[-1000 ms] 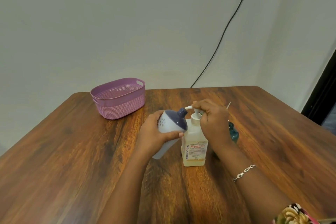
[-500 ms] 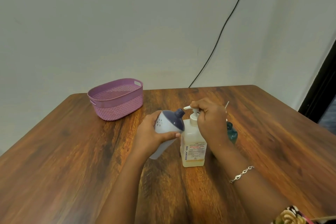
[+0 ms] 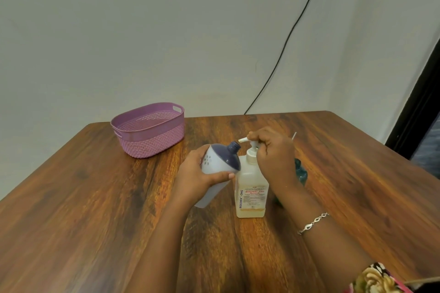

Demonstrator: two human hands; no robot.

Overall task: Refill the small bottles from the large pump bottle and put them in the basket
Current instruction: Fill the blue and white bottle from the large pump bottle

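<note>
The left forearm [image 3: 166,233] and the right forearm [image 3: 338,247] are shown bare down to the lower edge. At the wrist behind the right hand [image 3: 273,154], a thin silver bracelet [image 3: 312,223] of linked, twisted loops is worn. In the bottom right corner, a scrap of sleeve [image 3: 378,279] is caught: cream and yellow flowers on dark cloth, edged in pink.

The pump bottle [image 3: 251,188] stands upright on the surface [image 3: 95,221], near its middle. Just beside it at nine o'clock, the left hand [image 3: 197,178] holds a small bottle [image 3: 220,162], tilted so its neck points toward two o'clock, right under the tip of the pump's spout. The right hand [image 3: 273,152] grips the pump head from above. A second small bottle [image 3: 301,172] stands at three o'clock, partly hidden behind the right wrist. The basket [image 3: 152,143] sits well apart at ten o'clock, near the surface's far edge.
</note>
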